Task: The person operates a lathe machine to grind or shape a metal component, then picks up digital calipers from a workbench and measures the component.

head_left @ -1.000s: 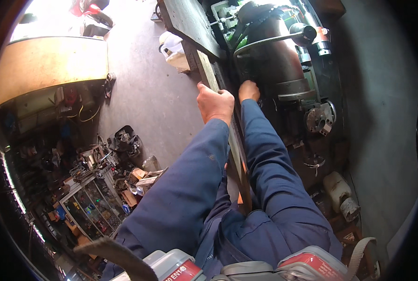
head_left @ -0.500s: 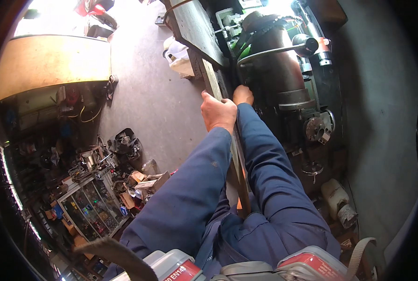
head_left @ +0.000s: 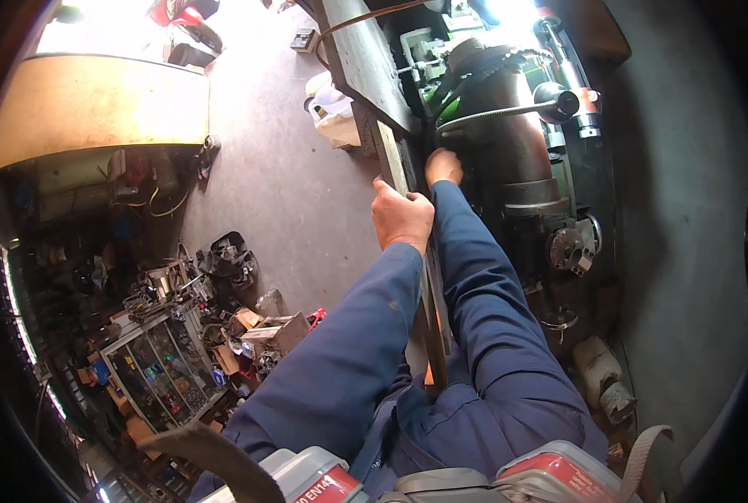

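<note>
My left hand (head_left: 401, 214) is closed round the edge of a long wooden plank (head_left: 391, 159), which runs from my waist away from me. Beyond it and to the right, my right hand (head_left: 443, 167) reaches down between the plank and a machine. Its fingers are hidden on the far side, so what they touch does not show. The machine has a large dark metal cylinder (head_left: 501, 138). A bendable metal arm (head_left: 495, 117) with a round black head crosses above that cylinder.
A broad dark board (head_left: 361, 63) adjoins the plank's far end, beside a whitish plastic jug (head_left: 333, 117). At left are a yellow panel (head_left: 97, 101) and a glass-fronted cabinet (head_left: 163, 369) among clutter. A dirty plastic container (head_left: 598, 369) stands low on the right.
The whole view has shifted slightly, so the scene sits a little farther right. Both hands keep nearly the same places at the plank and the machine.
</note>
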Demonstrator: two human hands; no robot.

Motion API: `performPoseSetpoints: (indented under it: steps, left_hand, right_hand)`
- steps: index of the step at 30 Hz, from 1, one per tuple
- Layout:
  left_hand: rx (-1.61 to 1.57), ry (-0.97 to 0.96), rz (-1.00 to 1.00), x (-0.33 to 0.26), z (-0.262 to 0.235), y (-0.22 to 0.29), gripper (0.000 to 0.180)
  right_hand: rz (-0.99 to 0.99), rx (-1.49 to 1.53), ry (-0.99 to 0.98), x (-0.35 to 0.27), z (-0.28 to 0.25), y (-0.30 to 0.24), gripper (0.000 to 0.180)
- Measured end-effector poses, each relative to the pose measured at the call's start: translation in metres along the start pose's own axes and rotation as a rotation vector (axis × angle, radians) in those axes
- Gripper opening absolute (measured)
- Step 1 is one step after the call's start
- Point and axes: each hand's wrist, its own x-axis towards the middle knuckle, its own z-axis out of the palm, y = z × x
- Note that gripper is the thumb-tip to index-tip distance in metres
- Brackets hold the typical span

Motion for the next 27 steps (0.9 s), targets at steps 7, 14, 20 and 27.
performPoseSetpoints:
  steps: [7,14,20,27]
  left_hand:
    - [-0.028,0.003,0.0,-0.002,-0.002,0.007,0.045]
    - [-0.02,-0.073,-0.067,0.0,-0.005,0.004,0.049]
    - [-0.011,-0.066,-0.053,-0.001,-0.01,0.004,0.05]
    - [-0.048,-0.069,-0.07,0.002,-0.007,-0.001,0.05]
  right_hand:
    - [-0.072,-0.015,-0.006,0.024,0.009,0.014,0.026]
    - [-0.153,-0.017,0.007,0.031,0.002,0.016,0.029]
    - [-0.142,-0.035,-0.098,0.073,0.021,0.036,0.034]
    - [-0.176,-0.162,-0.147,0.05,0.009,0.043,0.03]
